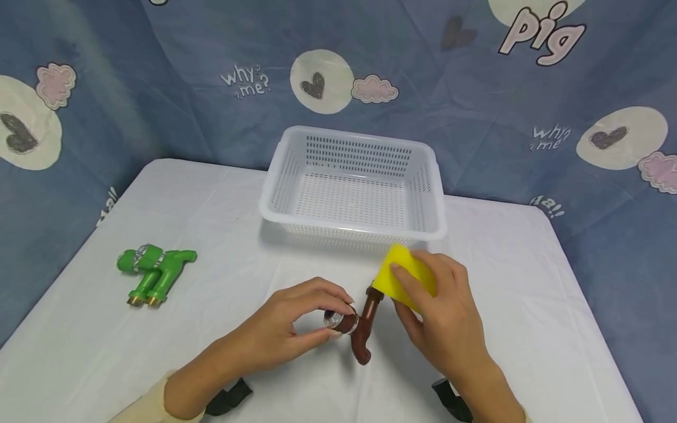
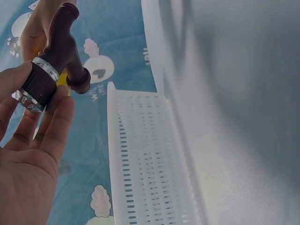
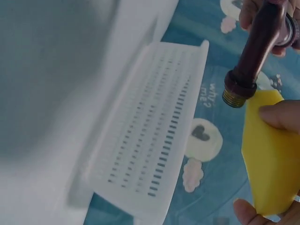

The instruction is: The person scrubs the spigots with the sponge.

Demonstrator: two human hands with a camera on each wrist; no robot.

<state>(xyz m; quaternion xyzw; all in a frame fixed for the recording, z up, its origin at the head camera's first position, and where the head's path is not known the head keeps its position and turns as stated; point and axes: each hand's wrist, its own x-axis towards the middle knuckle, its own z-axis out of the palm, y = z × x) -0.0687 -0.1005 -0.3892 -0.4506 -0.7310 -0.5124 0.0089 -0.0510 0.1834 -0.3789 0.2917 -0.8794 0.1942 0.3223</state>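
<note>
A brown plastic tap [image 1: 362, 338] with a threaded brass end [image 3: 233, 99] is held above the white table, near its middle. My left hand [image 1: 285, 323] pinches the tap's ridged round handle [image 2: 40, 84], which has silver bands, between thumb and fingers. In my right hand [image 1: 449, 311] is a yellow sponge [image 1: 392, 279], gripped between thumb and fingers. Its edge lies against or very close to the tap's threaded end; the right wrist view shows the brass threads just beside the sponge's corner.
Behind the hands stands a white perforated basket [image 1: 354, 230] with nothing in it. Green taps [image 1: 170, 273] lie together on the left of the white tablecloth [image 1: 529, 329]. A blue printed curtain [image 1: 211, 117] hangs around the table's far side and flanks.
</note>
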